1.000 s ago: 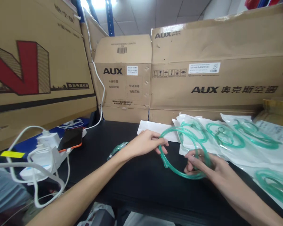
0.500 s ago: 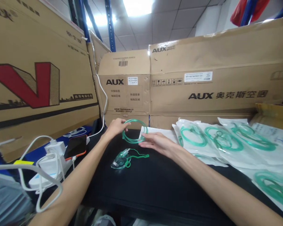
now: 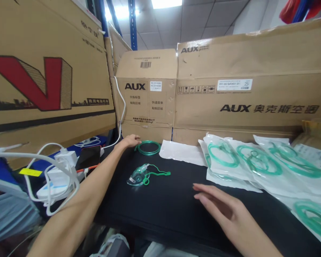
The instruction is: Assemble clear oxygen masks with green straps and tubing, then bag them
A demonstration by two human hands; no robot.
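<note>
A coil of green oxygen tubing [image 3: 149,153] lies flat on the black tabletop near the cardboard wall. My left hand [image 3: 131,140] reaches to its left edge, with closed fingers on the tubing; the fingertips are partly hidden. Nearer me rests a clear oxygen mask [image 3: 138,177] with a green elastic strap [image 3: 159,173] stretched out to its right. My right hand [image 3: 223,208] hovers over the table's right front, holding nothing, its fingers extended and thumb apart.
Several clear-and-white packets [image 3: 246,176] with green tubing are spread at the right. A white paper sheet [image 3: 182,151] lies beside them. On the left are a phone [image 3: 88,157], a white power strip [image 3: 52,191] and cables. Cardboard boxes [image 3: 147,107] stand behind.
The tubing coil has gone from being held up between both hands to lying on the table. My right hand has let go and moved toward me and right; my left stays by the coil.
</note>
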